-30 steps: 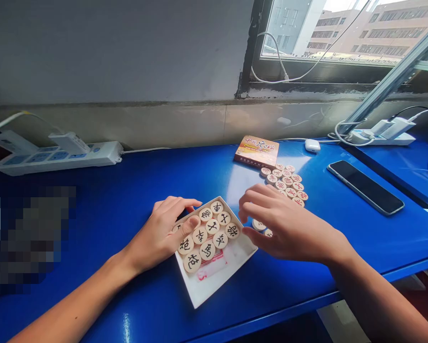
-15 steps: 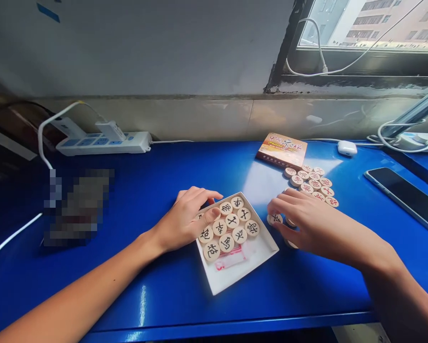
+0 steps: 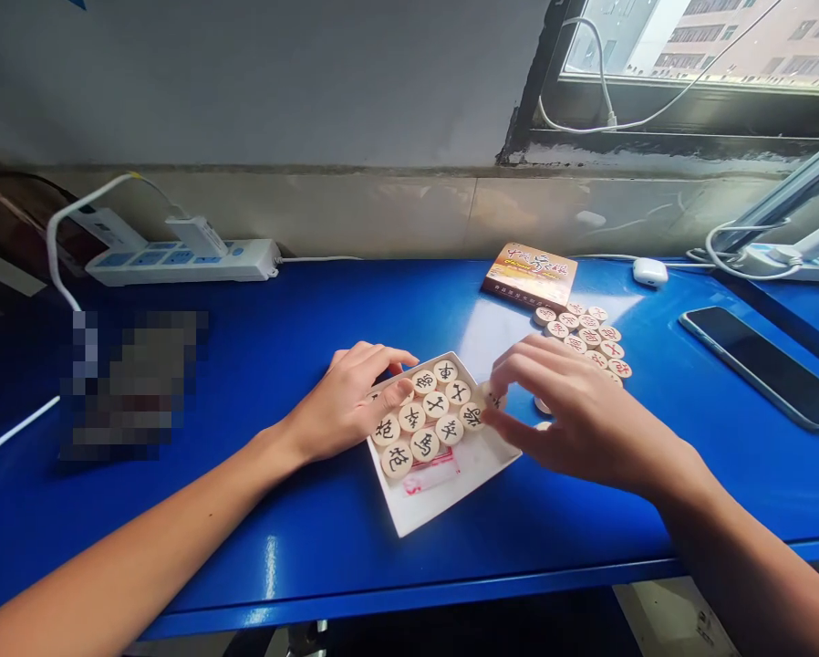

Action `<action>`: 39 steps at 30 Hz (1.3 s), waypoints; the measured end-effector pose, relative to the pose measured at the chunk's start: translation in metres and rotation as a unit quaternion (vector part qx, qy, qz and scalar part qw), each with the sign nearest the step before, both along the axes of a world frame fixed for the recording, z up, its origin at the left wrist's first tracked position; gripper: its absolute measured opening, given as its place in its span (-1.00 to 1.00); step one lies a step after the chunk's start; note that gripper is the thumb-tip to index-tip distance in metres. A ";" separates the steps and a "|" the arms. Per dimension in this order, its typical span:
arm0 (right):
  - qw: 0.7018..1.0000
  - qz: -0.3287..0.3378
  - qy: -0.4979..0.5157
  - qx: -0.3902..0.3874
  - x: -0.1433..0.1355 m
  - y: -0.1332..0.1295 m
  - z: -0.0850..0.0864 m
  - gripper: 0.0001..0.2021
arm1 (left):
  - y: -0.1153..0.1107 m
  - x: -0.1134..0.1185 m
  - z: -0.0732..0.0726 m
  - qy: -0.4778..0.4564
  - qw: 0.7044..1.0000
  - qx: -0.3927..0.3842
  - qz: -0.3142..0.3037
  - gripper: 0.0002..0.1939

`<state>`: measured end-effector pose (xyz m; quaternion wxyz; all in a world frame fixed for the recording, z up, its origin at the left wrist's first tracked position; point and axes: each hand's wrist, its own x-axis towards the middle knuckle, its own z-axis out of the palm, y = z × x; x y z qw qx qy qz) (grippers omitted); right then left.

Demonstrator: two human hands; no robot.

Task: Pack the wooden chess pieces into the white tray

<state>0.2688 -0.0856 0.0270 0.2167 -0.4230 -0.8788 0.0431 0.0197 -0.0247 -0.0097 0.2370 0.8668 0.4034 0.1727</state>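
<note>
Round wooden discs (image 3: 423, 418) with black characters fill white tray (image 3: 443, 502).

Glossy blue tabletop (image 3: 300, 365). Pale round wooden pieces with black characters (image 3: 424, 420) in shallow white square tray (image 3: 437, 506); pale wooden discs with red characters (image 3: 591, 333); orange-brown printed box (image 3: 529, 274); black phone (image 3: 765, 365).

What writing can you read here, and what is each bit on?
"車": black, on a wooden disc in the white tray.
"士": disc beside it.
"馬": disc, probably.
Red-marked discs on the table: too small.
Box lid: title blurred.
</note>
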 end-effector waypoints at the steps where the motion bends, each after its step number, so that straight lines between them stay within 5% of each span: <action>1: 0.999 0.034 0.013 0.000 -0.006 -0.004 0.001 -0.90 | 0.000 0.000 0.000 0.001 1.000 -0.001 0.001 -0.62; 7: 0.986 0.163 0.016 -0.004 -0.036 -0.022 -0.011 -0.80 | 0.000 0.001 0.001 -0.002 1.000 0.009 -0.005 -0.63; 13: 0.986 0.165 0.020 -0.018 -0.046 -0.022 -0.022 -0.77 | -0.001 0.002 0.003 0.004 1.000 0.006 -0.004 -0.62; 29: 0.977 0.201 0.007 -0.065 -0.045 -0.026 -0.020 -0.75 | -0.001 0.003 0.003 0.002 1.000 0.013 -0.013 -0.66; 35: 0.984 0.175 -0.016 -0.002 -0.035 -0.022 -0.006 -0.79 | -0.001 0.003 0.004 0.018 1.000 0.007 -0.008 -0.63; 39: 0.998 0.001 -0.048 0.037 0.007 -0.015 0.013 -0.81 | 0.000 0.002 0.003 0.016 1.000 0.009 -0.005 -0.61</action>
